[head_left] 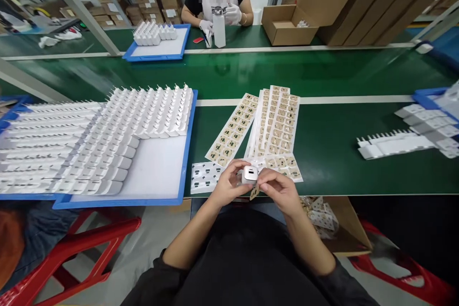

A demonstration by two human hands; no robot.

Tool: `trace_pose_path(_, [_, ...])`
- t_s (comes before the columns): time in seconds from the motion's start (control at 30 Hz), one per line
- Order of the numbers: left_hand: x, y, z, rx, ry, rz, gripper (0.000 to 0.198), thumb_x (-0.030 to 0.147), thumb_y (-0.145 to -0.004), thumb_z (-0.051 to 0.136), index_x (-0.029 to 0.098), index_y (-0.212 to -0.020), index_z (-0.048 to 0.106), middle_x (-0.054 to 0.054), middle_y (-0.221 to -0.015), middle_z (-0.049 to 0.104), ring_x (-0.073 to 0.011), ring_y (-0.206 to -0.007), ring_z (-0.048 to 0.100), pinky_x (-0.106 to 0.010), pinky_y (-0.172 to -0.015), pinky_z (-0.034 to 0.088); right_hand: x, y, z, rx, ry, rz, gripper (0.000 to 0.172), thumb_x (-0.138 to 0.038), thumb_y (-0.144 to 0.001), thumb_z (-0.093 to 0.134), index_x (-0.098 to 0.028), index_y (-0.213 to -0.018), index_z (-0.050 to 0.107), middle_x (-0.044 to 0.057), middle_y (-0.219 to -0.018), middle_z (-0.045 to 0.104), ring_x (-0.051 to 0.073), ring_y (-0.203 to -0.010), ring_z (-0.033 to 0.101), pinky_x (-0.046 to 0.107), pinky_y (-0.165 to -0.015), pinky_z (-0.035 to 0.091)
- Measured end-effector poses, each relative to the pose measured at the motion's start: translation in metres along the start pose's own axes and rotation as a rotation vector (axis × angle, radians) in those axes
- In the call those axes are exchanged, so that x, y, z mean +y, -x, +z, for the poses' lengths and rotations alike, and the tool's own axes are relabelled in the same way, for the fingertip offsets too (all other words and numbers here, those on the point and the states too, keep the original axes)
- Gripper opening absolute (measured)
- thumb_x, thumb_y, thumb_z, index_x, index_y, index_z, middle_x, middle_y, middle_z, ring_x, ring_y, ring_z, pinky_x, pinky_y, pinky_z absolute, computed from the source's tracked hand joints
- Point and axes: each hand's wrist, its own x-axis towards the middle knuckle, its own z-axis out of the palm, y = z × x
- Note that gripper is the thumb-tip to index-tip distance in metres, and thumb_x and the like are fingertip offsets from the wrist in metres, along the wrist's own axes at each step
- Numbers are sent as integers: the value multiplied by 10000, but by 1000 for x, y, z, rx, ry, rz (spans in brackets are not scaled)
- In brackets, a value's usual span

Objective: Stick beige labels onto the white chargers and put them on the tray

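Observation:
My left hand (228, 185) is closed around a small white charger (250, 173), its face with a dark port slot turned up toward me. At the charger's right side is my right hand (281, 190), its thumb and forefinger pinched together. A small tan sticker (255, 193) hangs just below the charger, by the right fingers; its exact hold is partly hidden. Beyond my hands, several sheets of tan stickers (276, 122) lie fanned out on the green table. A white sheet with dark marks (205, 178) lies to the left of my left hand.
Rows of white chargers (158, 110) with prongs up fill much of a blue-rimmed tray (189, 153) at left. More chargers (396, 145) stand at right. Across the table, a gloved person (218, 5) handles a white bottle (219, 28). An open carton (294, 33) stands nearby.

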Motion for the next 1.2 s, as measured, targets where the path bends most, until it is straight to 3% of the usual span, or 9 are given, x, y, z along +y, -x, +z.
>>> trace_pose_path(0.17, [-4, 1, 7, -21, -170, 40, 443, 315, -837, 806, 239, -1106, 462, -151, -1371, 619, -233, -1204, 679, -389, -977, 561, 7, 0, 0, 86, 55, 104, 211, -433, -879, 747, -228, -827, 734, 44, -784, 706, 185, -741, 652, 325, -682, 540])
trace_pose_path(0.3, [-15, 1, 8, 24, -317, 156, 466, 328, -839, 801, 252, -1068, 402, -126, -1219, 695, -216, -1080, 715, -383, -903, 576, 2, 1, 3, 95, 129, 117, 189, -416, -899, 725, -234, -848, 733, 48, -807, 714, 193, -767, 660, 329, -699, 538])
trace_pose_path(0.43, [-17, 3, 5, 49, -419, 305, 465, 300, -819, 807, 249, -1085, 429, -90, -1125, 652, -212, -1065, 676, -336, -823, 574, -2, -1, 8, 145, 157, 154, 192, -420, -900, 722, -237, -846, 728, 38, -792, 708, 178, -740, 651, 310, -677, 537])
trace_pose_path(0.6, [-7, 7, 2, -45, -306, 231, 390, 314, -889, 738, 242, -1174, 482, -132, -1247, 615, -242, -1192, 645, -344, -856, 597, -3, -3, 6, 213, 152, 201, 259, -481, -877, 736, -228, -828, 707, 26, -765, 677, 165, -702, 617, 300, -648, 527])
trace_pose_path(0.73, [-4, 6, 0, -9, -273, 204, 422, 336, -898, 736, 245, -1262, 544, -123, -1240, 628, -247, -1192, 647, -371, -908, 607, -11, -4, 0, 179, 112, 199, 177, -393, -919, 704, -226, -862, 693, 9, -805, 637, 138, -673, 602, 286, -644, 525])
trace_pose_path(0.93, [-5, 5, -4, 21, -359, 288, 367, 291, -903, 732, 260, -1252, 620, -117, -1224, 659, -263, -1212, 626, -408, -949, 589, -25, -5, 1, 141, 133, 213, 156, -373, -939, 684, -227, -882, 686, 10, -857, 621, 116, -632, 579, 264, -582, 532])
trace_pose_path(1.2, [-8, 6, -4, 23, -350, 284, 378, 296, -896, 743, 271, -1251, 615, -112, -1235, 656, -266, -1222, 622, -397, -913, 601, -16, -4, 7, 185, 237, 211, 192, -409, -946, 674, -221, -912, 695, 32, -855, 669, 156, -755, 624, 282, -670, 558])
